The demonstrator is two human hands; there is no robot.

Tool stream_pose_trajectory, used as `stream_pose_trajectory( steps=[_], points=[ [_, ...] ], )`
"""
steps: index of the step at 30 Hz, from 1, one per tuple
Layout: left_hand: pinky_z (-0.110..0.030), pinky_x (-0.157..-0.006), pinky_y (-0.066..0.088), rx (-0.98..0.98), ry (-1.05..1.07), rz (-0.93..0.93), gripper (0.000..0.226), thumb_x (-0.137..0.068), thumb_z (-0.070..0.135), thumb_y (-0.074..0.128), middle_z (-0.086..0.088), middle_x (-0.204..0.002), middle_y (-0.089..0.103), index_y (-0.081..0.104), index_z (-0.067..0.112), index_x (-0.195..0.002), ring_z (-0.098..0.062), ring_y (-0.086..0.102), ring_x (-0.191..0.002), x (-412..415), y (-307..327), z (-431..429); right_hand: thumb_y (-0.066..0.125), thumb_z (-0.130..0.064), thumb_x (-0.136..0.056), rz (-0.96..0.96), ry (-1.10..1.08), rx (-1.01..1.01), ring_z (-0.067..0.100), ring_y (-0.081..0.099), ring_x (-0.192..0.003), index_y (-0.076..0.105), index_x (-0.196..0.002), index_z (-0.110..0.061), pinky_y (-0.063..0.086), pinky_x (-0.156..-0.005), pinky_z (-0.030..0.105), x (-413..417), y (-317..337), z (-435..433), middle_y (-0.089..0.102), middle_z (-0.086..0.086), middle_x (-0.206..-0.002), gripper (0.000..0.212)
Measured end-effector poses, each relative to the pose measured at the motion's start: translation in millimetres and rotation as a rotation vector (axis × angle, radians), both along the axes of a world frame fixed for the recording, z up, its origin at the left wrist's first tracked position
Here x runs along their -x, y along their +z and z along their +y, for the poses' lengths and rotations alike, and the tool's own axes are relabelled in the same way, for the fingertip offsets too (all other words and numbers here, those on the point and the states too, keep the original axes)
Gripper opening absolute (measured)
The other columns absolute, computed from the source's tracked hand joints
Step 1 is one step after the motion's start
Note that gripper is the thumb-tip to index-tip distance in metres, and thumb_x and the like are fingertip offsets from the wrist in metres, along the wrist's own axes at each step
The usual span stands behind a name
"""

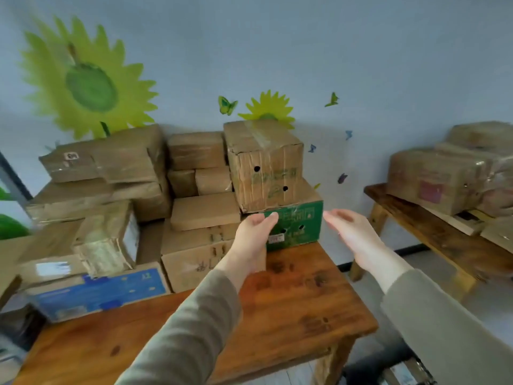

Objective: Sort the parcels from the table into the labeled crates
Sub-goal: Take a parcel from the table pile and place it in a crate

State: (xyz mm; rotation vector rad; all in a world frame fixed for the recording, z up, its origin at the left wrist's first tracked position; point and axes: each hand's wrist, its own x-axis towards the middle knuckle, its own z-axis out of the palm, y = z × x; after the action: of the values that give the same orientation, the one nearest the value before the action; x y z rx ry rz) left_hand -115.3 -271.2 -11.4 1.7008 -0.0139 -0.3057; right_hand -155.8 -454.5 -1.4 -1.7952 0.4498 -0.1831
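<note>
- a makeshift parcel storeroom: taped cardboard parcels (133, 190) piled on 2 wooden tables (291, 315)
- sunflower mural (88, 79) and butterfly stickers (227, 105) on the wall

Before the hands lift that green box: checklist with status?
1. Left hand contact: fingertips at the left front corner of the green box. Ok.
2. Right hand contact: open, off the box's right side, apart from it. Not ok.
3. Load on top: a tall brown box stands on the green box and would ride along or tip. Not ok.
4. Room to pull forward: bare wood of the table lies in front of the box. Ok.
5. Sorting label: the sticker on the front face is too blurred to read. Cannot tell.
6. Destination crates: none in view. Cannot tell.
</note>
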Motion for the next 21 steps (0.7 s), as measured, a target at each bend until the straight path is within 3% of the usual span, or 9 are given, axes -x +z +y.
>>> stream_pose_trajectory(
  steps=[2, 7, 10, 21],
  points=[
    [-0.029, -0.098, 0.042, -0.021, 0.059, -0.031, 0.056, -0.092, 0.042, 0.054, -0.003, -0.135, 0.053, 0.046, 0.011, -0.137, -0.018, 0.050, -0.118, -1, 7, 43, 0.056, -0.036, -0.093, -0.003, 0.052, -0.007, 0.021, 0.044, -0.129, 0.044, -0.140, -0.012, 0.034, -0.105, 0.037, -11, 4, 40, 0.047, 0.004, -0.141, 0.054],
    [-0.028, -0.088, 0.036, 0.016, 0.192, -0.038, 0.055, -0.091, 0.039, 0.056, -0.002, -0.134, 0.051, 0.044, 0.013, -0.138, -0.015, 0.047, -0.116, -4, 11, 136, 0.057, -0.037, -0.092, -0.028, 0.133, 0.001, 0.019, 0.046, -0.127, 0.046, -0.137, -0.014, 0.036, -0.107, 0.038, -31, 6, 129, 0.048, 0.002, -0.139, 0.051],
    [-0.032, -0.096, 0.036, 0.031, 0.245, -0.017, 0.054, -0.091, 0.039, 0.056, -0.001, -0.136, 0.049, 0.044, 0.015, -0.138, -0.018, 0.045, -0.124, -12, 5, 176, 0.056, -0.036, -0.093, -0.013, 0.158, 0.017, 0.020, 0.045, -0.127, 0.045, -0.138, -0.014, 0.036, -0.106, 0.037, -40, 4, 166, 0.048, 0.003, -0.139, 0.051],
    [-0.037, -0.106, 0.034, 0.036, 0.382, 0.072, 0.056, -0.092, 0.036, 0.057, -0.005, -0.137, 0.049, 0.041, 0.014, -0.140, -0.023, 0.044, -0.126, -62, -22, 217, 0.057, -0.033, -0.093, 0.068, 0.198, 0.032, 0.022, 0.045, -0.128, 0.044, -0.139, -0.013, 0.035, -0.109, 0.042, -104, -23, 194, 0.047, 0.005, -0.141, 0.052]
  ],
)
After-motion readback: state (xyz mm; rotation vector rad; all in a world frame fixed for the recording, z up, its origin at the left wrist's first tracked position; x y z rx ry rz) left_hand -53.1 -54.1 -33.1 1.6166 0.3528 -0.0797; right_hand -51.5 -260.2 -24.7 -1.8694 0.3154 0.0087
